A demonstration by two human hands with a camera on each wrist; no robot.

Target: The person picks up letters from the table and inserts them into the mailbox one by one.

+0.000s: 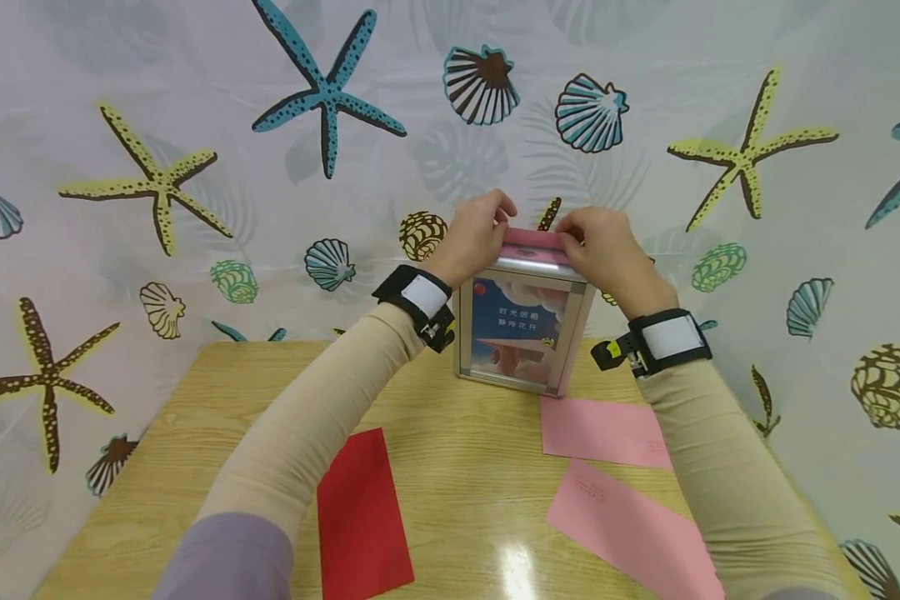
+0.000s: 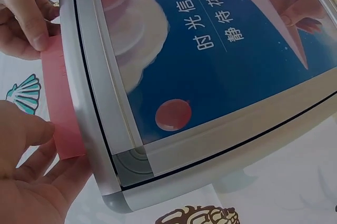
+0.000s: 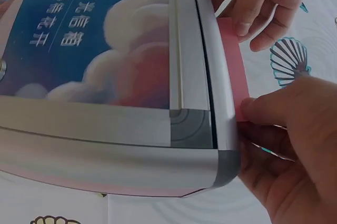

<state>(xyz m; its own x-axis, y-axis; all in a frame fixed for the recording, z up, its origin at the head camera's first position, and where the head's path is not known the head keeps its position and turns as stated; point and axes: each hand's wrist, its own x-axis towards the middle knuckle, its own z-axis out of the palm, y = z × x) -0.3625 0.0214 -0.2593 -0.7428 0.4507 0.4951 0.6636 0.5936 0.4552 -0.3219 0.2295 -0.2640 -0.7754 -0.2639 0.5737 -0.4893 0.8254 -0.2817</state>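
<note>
A silver-framed letter box (image 1: 512,385) with a blue picture front stands upright at the back of the table. At its top edge a pink envelope (image 1: 532,238) sticks up, its lower part hidden inside the box. My left hand (image 1: 480,237) pinches the envelope's left end, thumb on the near face. My right hand (image 1: 602,242) pinches the right end in the same way. In the left wrist view, only a narrow strip of the envelope (image 2: 62,103) shows beyond the metal rim. The right wrist view has both thumbs on that strip (image 3: 234,71).
Two pink envelopes (image 1: 600,431) lie on the wooden table (image 1: 450,492), to the right in front of the box. A red envelope (image 1: 363,517) lies left of centre, partly under my left forearm. A curtain (image 1: 390,192) with starfish and shells hangs behind.
</note>
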